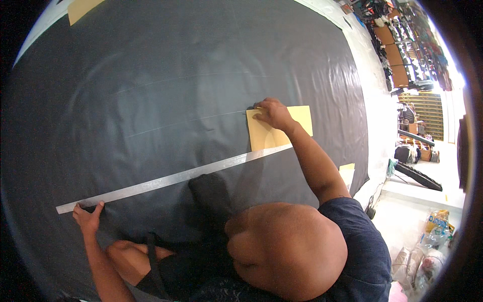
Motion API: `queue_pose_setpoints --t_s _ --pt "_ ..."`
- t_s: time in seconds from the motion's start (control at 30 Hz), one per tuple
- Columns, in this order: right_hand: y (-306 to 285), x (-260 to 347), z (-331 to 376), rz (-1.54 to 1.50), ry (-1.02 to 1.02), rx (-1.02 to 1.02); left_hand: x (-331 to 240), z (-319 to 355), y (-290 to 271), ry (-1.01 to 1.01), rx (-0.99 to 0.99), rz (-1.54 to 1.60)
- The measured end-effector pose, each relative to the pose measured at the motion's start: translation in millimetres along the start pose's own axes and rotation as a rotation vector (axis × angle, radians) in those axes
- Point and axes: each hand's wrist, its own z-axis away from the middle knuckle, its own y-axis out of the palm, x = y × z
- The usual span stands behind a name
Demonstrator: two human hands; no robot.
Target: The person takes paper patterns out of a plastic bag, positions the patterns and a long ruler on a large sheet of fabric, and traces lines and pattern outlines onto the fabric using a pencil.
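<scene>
Lower left, the half-spread left hand point(88, 218) touched a long silvery metal ruler point(166, 181); the curled right hand point(274, 115), grip unclear, touched rectangular yellow card point(264, 137).

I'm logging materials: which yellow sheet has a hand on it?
The middle yellow sheet, under the right hand, with the ruler along its lower edge; no hand touches the upper-left sheet or lower-right sheet.

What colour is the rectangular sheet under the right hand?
Rectangular sheet: pale yellow, best in the head view.
</scene>
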Motion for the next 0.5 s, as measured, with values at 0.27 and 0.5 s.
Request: queue_pose_setpoints --t_s 0.27,0.5 --pt "5.7 3.4 3.6 -0.026 -0.042 -0.030 2.8 4.4 1.8 -0.004 -0.012 0.029" --pt "0.6 7.0 5.2 -0.023 -0.106 -0.114 -10.1 6.4 -1.5 -0.035 0.033 0.057"
